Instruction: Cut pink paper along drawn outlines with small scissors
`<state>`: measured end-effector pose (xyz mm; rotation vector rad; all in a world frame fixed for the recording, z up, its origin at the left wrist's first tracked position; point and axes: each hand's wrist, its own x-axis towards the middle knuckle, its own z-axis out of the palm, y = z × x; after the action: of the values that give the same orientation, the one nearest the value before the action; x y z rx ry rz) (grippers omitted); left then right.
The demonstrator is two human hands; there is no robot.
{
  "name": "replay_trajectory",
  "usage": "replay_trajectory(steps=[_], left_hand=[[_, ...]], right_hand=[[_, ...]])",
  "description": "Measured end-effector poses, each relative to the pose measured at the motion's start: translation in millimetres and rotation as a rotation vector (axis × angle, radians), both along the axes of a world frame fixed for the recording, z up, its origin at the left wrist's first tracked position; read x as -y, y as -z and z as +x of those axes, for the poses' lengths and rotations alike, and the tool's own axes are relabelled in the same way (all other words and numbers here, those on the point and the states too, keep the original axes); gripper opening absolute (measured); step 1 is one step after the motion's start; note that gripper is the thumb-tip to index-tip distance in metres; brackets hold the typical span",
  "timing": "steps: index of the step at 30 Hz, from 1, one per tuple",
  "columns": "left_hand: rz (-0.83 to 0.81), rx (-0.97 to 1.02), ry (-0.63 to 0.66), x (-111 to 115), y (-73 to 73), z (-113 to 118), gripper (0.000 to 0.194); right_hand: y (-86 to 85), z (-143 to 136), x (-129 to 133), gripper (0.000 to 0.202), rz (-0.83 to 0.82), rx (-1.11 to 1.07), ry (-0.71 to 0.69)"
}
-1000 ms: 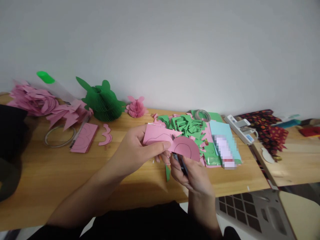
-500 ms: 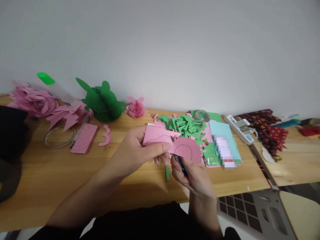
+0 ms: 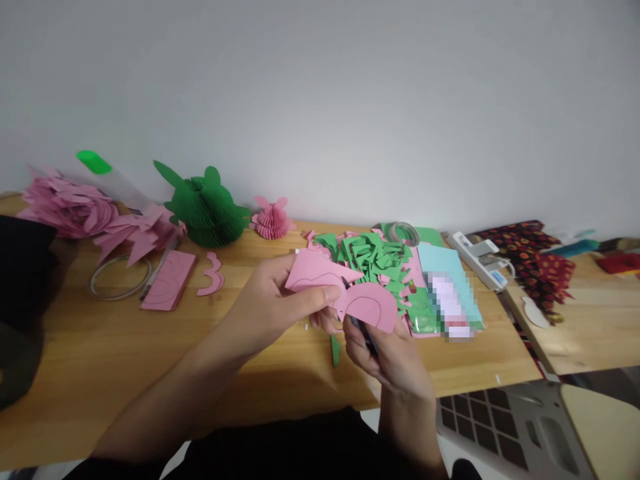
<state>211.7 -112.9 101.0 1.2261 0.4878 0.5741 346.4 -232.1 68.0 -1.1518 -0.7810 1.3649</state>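
Observation:
My left hand [image 3: 285,293] pinches a pink sheet of paper [image 3: 367,303] with curved pencil outlines, thumb on top. My right hand [image 3: 393,353] is closed around dark-handled scissors [image 3: 369,341] beneath the paper's rounded end. Most of the scissors is hidden by the paper and my fingers; a bit of dark blade shows at the slit. A narrow pointed strip stands off from the paper's upper edge. Behind my hands lies a heap of green and pink scraps [image 3: 373,257]. Left of them rest a cut pink wavy piece [image 3: 213,275] and a folded pink pad with drawn outlines [image 3: 169,280].
A green honeycomb paper figure [image 3: 207,210] and a smaller pink one [image 3: 273,219] stand along the wall. Pink paper [image 3: 70,203] is piled at far left, near a wire ring [image 3: 119,277]. To the right are a tape roll [image 3: 404,233], light blue sheets [image 3: 443,257] and a power strip [image 3: 483,260].
The rounded end of the pink paper has tilted and shifted slightly down and left, and the slit beside the pointed strip looks wider. Both hands keep their hold.

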Motion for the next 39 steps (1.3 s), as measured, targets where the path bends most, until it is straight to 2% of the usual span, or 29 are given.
replay_trajectory(steps=[5, 12, 17, 31, 39], left_hand=[[0.043, -0.023, -0.004, -1, 0.5, -1, 0.017], [0.121, -0.093, 0.006, 0, -7.9, 2, 0.015], [0.155, -0.123, 0.013, 0, -9.2, 3, 0.018], [0.162, -0.114, 0.0, 0, -6.9, 2, 0.018], [0.086, -0.078, 0.029, -1, -5.2, 1, 0.017]], right_hand=[[-0.5, 1, 2, 0.047, 0.026, 0.029, 0.002], [6.0, 1, 5, 0.041, 0.043, 0.039, -0.005], [4.2, 1, 1, 0.038, 0.043, 0.045, 0.009], [4.5, -2, -1, 0.044, 0.04, 0.058, 0.042], [3.7, 1, 1, 0.037, 0.049, 0.047, 0.01]])
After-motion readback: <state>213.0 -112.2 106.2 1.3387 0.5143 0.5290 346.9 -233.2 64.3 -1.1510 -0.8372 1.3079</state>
